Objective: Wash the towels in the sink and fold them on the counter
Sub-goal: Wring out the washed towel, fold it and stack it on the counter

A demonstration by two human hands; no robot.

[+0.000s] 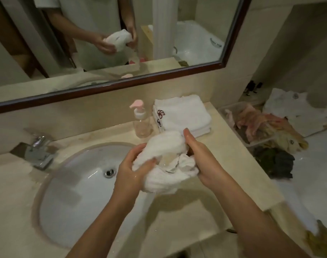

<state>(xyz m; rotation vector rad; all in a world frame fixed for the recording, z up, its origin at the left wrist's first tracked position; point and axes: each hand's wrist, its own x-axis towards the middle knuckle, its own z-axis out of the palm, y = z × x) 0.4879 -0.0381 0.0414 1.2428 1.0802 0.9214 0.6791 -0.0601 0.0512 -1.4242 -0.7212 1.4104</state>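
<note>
**Above the basin's right rim: wringing one towel**

- My left hand (pixel 135 165), at 9 o'clock of the wet towel (pixel 166 162): fingers curled, gripping it.
- My right hand (pixel 200 155), at 3 o'clock: wrapped round the other end.
- Step, I judge: wringing over the sink (pixel 69 183).
- Next: fold it on the counter (pixel 231 155), beside the folded towels (pixel 183 113) at 12 o'clock.

Readable text: none in this view.
Folded towels (pixel 183 114): a dark red embroidered looping emblem on the front edge of the top one, a second partly visible below; no letters can be made out.
</note>
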